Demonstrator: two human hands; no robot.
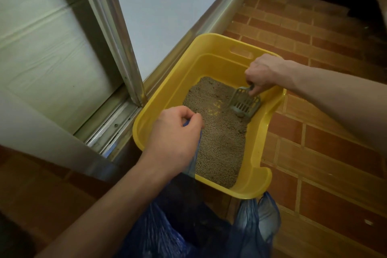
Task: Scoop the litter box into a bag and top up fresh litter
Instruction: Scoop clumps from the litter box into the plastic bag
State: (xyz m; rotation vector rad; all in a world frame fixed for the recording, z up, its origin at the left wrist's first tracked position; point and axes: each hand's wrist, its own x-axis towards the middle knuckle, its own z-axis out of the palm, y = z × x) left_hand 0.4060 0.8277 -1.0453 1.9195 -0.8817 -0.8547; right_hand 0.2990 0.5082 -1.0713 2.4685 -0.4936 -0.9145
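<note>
While the right hand (pixel 264 73) grips the handle of the grey scoop (pixel 245 102), its slotted blade digs into the litter (pixel 217 132) at the far right corner of the yellow box (pixel 254 153), which sits on the tiled floor (pixel 326 142) beside a sliding door track (pixel 113 123). The left hand (pixel 176 138) pinches one edge of the blue bag (pixel 167 226), holding its mouth up just at the box's near rim. Only that one edge is lifted, so the far side of the mouth may sag; a loaded scoop carried across could then tip clumps onto the floor or back into the box. Lifting fast would likely fling loose grains through the slots over the rim. Whether the scoop holds any clump yet I cannot tell.
</note>
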